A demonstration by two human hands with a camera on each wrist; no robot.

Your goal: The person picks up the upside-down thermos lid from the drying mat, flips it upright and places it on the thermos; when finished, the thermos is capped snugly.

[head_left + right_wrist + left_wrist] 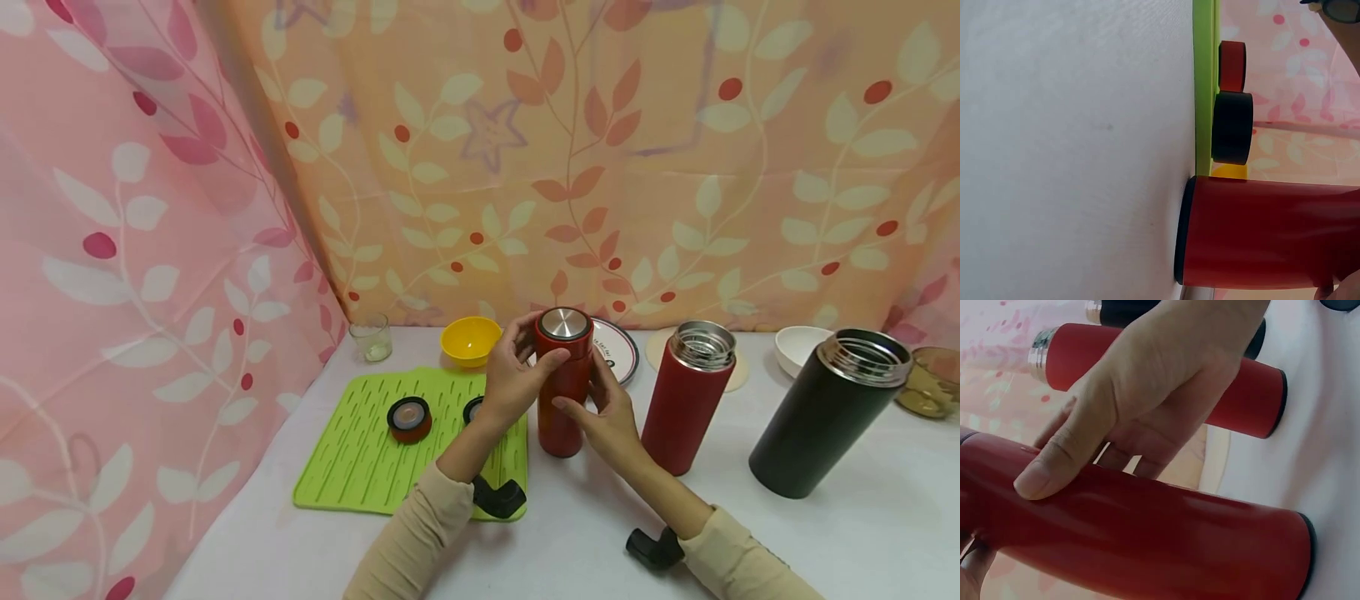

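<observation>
One glossy red flask stands upright, lid silver-topped

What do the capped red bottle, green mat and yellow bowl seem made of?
Capped red bottle: probably metal, glossy coat; cap top shows brushed silver.
Green mat: likely silicone or plastic; matte, short molded ribs.
Yellow bowl: glossy, perhaps plastic or glazed ceramic; bright highlights.

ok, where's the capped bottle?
Head view, just right of centre: capped bottle, held by left hand and right hand, between green mat and open red bottle.
</observation>
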